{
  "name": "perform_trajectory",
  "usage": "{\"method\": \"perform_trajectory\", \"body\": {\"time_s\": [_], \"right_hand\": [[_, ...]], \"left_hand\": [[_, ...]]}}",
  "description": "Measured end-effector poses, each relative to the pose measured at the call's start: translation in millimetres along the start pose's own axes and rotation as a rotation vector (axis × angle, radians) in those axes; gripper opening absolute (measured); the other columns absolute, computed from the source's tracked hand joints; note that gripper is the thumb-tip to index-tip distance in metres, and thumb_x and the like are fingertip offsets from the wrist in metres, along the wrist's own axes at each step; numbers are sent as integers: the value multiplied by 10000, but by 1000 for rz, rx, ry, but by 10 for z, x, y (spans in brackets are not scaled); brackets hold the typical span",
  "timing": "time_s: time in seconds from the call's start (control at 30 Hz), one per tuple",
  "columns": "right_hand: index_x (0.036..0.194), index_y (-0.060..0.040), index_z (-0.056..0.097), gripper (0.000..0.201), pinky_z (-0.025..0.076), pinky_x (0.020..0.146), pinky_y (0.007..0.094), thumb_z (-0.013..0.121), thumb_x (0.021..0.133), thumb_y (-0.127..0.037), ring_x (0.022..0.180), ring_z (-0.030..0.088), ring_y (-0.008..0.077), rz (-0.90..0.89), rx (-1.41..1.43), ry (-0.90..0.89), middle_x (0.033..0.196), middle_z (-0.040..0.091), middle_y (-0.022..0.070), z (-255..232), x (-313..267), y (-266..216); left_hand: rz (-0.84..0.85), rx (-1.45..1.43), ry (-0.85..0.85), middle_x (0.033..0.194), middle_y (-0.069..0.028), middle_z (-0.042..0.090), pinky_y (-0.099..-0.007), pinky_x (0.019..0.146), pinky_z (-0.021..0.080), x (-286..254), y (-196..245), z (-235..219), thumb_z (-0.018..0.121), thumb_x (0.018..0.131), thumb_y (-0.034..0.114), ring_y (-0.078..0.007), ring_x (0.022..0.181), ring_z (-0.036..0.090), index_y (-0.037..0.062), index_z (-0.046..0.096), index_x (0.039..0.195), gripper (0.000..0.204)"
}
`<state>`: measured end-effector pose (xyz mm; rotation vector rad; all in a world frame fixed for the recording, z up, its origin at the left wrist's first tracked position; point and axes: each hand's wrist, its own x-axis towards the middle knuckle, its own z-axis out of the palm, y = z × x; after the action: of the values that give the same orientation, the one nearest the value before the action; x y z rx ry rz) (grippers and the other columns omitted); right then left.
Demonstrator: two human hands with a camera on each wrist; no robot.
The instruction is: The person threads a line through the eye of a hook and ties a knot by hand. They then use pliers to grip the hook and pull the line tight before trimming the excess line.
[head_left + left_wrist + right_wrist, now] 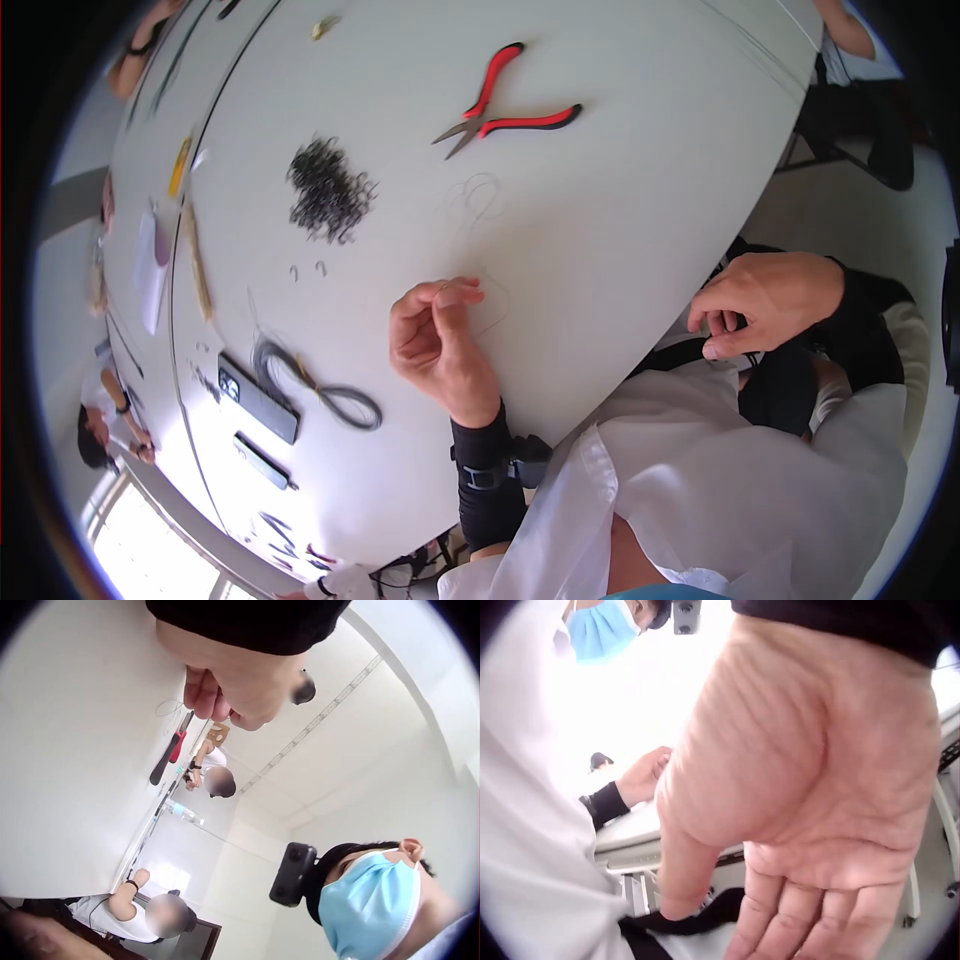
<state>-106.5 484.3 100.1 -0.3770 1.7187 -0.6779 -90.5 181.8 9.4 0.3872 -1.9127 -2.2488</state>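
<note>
Wht tbl [620, 210] w/ pliers [476, 124], wire coil [308, 384], phone [258, 400].

No readable text, labels, brands, numbers or signs; bottle [180, 811] label perhaps printed, too small to tell.

Thin wire [509, 300] curves, seemingly just above the white table [640, 210].

The tabletop [600, 190] is coloured white, the pliers' handles [530, 122] are coloured red and black, and a pale blue is shown by the face mask [371, 904].
</note>
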Motion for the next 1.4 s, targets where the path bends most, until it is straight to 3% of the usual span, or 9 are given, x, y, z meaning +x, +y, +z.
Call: {"method": "perform_trajectory", "body": {"time_s": [0.13,0.27,0.37,0.67,0.77,1.07,1.17,1.27,1.4], "right_hand": [[1134,-14,671,255,578,660,330,705,946,-183,736,723,191,-234,47,164,845,731,92,-332,157,-536],[1137,5,635,211,545,651,287,653,962,-111,727,660,150,-453,-18,580,798,676,67,-370,650,-871],[1153,5,629,213,538,681,291,639,956,-77,739,642,144,-603,50,628,804,660,55,-377,1030,-919],[1057,23,660,219,494,620,260,633,988,-183,690,583,82,-576,320,528,772,625,26,-266,1310,-855],[1064,-3,649,211,524,621,244,578,1032,-199,789,625,80,-423,336,421,882,644,15,-300,1226,-896],[1012,-6,639,205,515,616,238,594,1027,-205,730,610,69,-469,412,423,803,635,2,-260,1249,-841],[1006,-7,634,202,512,621,235,595,1025,-204,737,607,68,-470,422,393,828,641,7,-259,1252,-831],[1004,-11,629,193,510,624,233,596,1023,-200,752,605,66,-584,336,558,863,645,9,-212,1299,-828],[1013,-13,628,187,510,627,231,599,1023,-198,769,601,62,-599,314,487,886,644,3,-244,1280,-821]], "left_hand": [[-34,-24,-13,840,-90,686,-321,841,534,-2,23,-3,640,1015,80,-167,793,657,-23,633,996,105],[-36,-30,-4,870,-69,695,-273,805,521,-19,86,11,665,1005,84,-129,806,657,-26,645,1012,112],[20,-17,9,887,-64,696,-255,798,513,-25,54,8,682,991,65,-116,824,658,-35,654,1027,109],[140,85,-18,946,-69,692,-265,815,524,-18,8,2,694,943,-43,-129,856,657,-60,661,1040,103],[167,127,-4,948,-70,693,-269,823,525,-11,-14,1,696,936,-54,-129,862,655,-60,661,1037,107],[203,201,-20,957,-74,696,-268,827,529,-10,-20,-3,697,928,-61,-132,860,658,-64,657,1030,110],[160,135,-29,956,-77,696,-271,825,531,-23,-4,5,690,930,-62,-133,860,661,-65,657,1036,111],[167,126,-45,955,-80,696,-272,825,532,-26,-11,11,684,936,-60,-134,861,663,-66,658,1041,108],[214,188,-74,949,-80,697,-274,825,532,-27,-41,4,678,943,-56,-136,861,663,-71,656,1041,101]]}}
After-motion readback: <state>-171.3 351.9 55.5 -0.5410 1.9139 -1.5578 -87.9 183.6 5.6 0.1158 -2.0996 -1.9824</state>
